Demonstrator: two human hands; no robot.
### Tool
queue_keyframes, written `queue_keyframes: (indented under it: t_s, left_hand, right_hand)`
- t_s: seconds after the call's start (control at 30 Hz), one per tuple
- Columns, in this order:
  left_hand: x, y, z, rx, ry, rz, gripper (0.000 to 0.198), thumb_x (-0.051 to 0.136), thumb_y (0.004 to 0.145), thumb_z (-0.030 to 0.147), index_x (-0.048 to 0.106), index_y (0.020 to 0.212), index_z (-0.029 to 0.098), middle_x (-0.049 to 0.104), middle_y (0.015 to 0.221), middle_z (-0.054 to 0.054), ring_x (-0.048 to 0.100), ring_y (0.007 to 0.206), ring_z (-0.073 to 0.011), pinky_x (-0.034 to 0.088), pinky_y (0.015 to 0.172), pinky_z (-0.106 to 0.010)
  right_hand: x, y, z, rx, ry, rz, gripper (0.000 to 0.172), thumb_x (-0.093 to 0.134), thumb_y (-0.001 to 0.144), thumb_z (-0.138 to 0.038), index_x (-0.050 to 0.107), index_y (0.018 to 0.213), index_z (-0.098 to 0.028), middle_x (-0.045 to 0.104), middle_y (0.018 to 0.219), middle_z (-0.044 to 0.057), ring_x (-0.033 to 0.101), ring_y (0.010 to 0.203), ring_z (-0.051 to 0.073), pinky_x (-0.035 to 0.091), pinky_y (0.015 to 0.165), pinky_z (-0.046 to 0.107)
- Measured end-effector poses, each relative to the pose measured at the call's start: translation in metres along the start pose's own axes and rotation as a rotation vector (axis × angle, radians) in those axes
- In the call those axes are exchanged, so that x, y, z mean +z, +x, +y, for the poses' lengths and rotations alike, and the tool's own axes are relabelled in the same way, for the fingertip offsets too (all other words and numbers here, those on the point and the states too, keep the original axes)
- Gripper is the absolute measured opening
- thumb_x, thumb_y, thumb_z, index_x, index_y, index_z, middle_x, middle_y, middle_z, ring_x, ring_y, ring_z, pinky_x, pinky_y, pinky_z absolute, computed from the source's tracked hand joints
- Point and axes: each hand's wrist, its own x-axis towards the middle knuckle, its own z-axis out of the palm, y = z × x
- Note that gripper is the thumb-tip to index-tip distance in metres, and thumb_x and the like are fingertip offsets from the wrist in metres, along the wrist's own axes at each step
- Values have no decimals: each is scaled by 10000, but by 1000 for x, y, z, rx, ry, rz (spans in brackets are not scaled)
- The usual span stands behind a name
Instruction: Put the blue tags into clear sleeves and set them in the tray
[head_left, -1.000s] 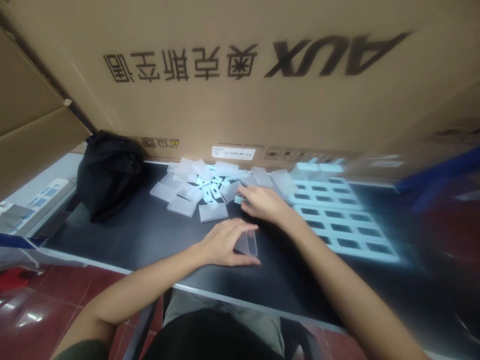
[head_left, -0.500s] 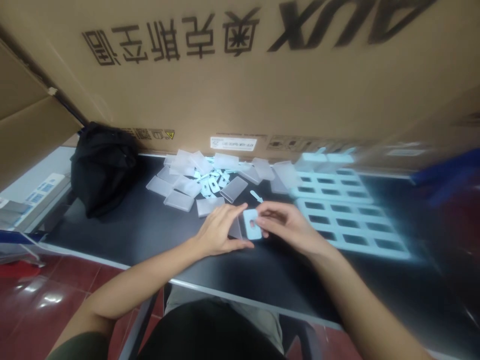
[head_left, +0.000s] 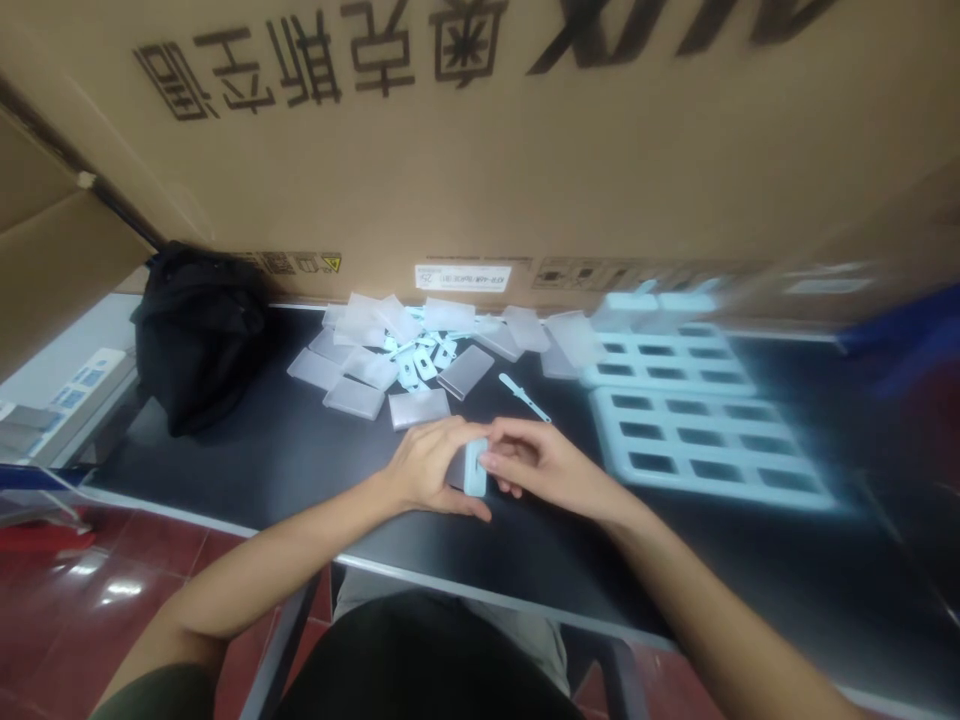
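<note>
My left hand (head_left: 427, 468) is closed around a translucent flat plastic sleeve (head_left: 456, 470), most of it hidden by the fingers. At the sleeve's right end is a light blue slotted cap (head_left: 475, 472), pinched by the fingertips of my right hand (head_left: 551, 465). Whether the cap is fully seated on the sleeve, I cannot tell. A light blue strap (head_left: 525, 398) lies on the dark table just beyond my right hand. Farther back, several loose translucent sleeves (head_left: 354, 398) surround a heap of small light blue pieces (head_left: 421, 362).
Light blue trays with rectangular openings (head_left: 667, 436) lie to the right, with capped sleeves (head_left: 630, 310) standing at their back. A black bag (head_left: 199, 335) sits at the left. A large cardboard box (head_left: 450, 180) stands along the table's back edge.
The cap has moved left and turned against the sleeve in my left hand, with my right hand following. The strap on the table is now more fully exposed.
</note>
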Motion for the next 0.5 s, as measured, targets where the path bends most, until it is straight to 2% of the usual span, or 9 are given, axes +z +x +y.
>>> queue_keyframes:
  t_s: [0.17, 0.37, 0.5]
  left_hand:
    - [0, 0, 3, -19, -13, 6, 630, 582, 924, 649, 529, 1339, 178, 747, 977, -73, 751, 779, -214, 621, 680, -325]
    - [-3, 0, 3, 14, -2, -14, 485, 546, 949, 519, 562, 1282, 166, 712, 864, -54, 670, 631, -168, 568, 561, -282]
    - [-5, 3, 3, -4, -94, -26, 419, 551, 944, 469, 565, 1237, 171, 708, 843, -35, 683, 654, -157, 581, 597, -266]
  right_hand:
    - [0, -2, -1, -15, -78, 1, 458, 781, 813, -592, 551, 782, -197, 569, 636, -46, 543, 562, 88, 454, 560, 236]
    - [5, -3, -2, -6, -108, -27, 498, 628, 912, -667, 581, 812, -181, 557, 663, -29, 511, 569, 84, 437, 559, 239]
    - [8, -1, 1, 25, -83, -40, 544, 573, 927, -703, 555, 768, -183, 547, 652, -22, 495, 559, 85, 422, 528, 234]
